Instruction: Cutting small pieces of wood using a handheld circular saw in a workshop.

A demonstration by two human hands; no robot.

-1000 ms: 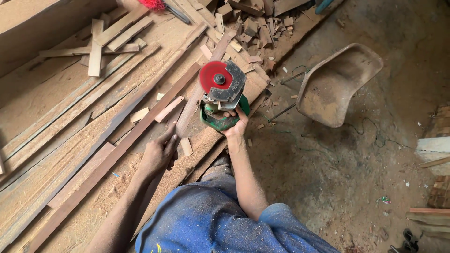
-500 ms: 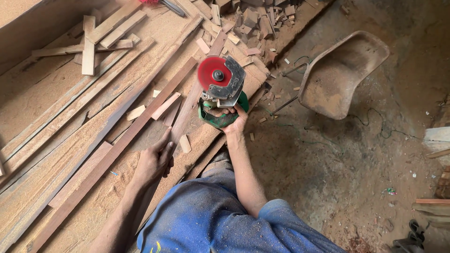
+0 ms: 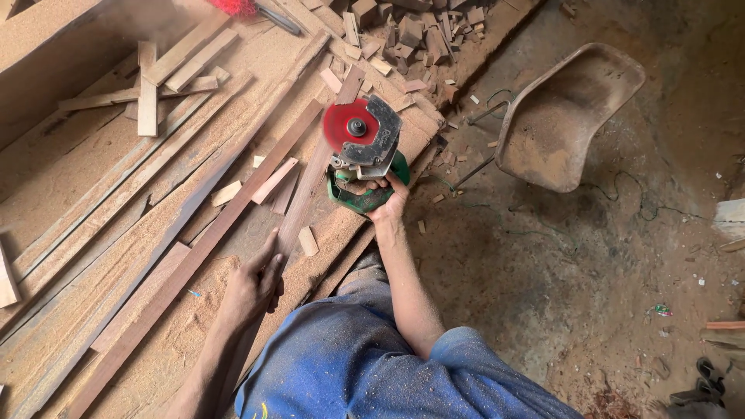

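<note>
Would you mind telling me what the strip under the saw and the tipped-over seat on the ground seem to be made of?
The long strip, steadied by the left hand, looks like raw reddish-brown wood: matte, unfinished, with sawdust around it. The seat shell looks like moulded plastic, judging by its smooth one-piece curve, though a dusty brown coat leaves that open.

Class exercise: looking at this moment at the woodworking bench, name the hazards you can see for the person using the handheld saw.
The left hand steadies the wooden strip in line with the red blade of the circular saw; a slip could reach the fingers. The right hand alone holds the saw, so kickback seems possible. Loose offcuts could shift.
</note>
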